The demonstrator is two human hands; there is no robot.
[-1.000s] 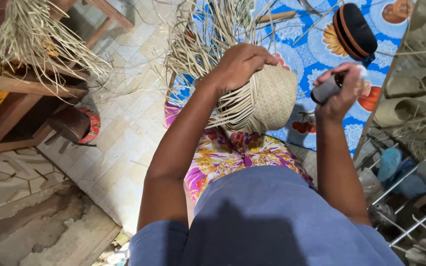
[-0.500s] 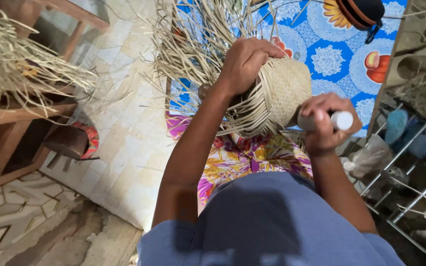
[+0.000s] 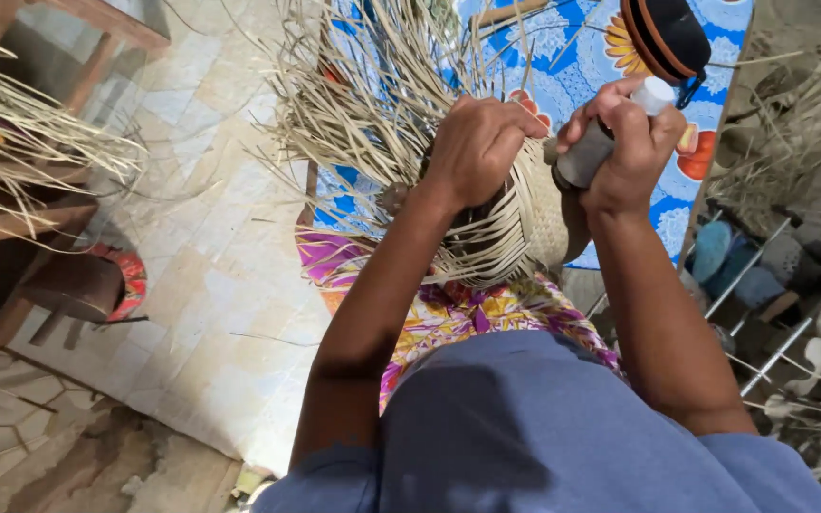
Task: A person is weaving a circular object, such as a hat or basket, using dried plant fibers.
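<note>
Head view: my left hand grips the half-woven straw basket above my lap, its loose strands fanning up-left. My right hand, just right of it, fingers closed on a grey cylinder slanting up-right. Half a second ago that hand sat lower, beside the basket's base.

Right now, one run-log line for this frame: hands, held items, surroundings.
left hand: gripping half-woven straw basket | right hand: holding grey cylinder tool beside basket | background: blue floral cloth, tiled floor
</note>
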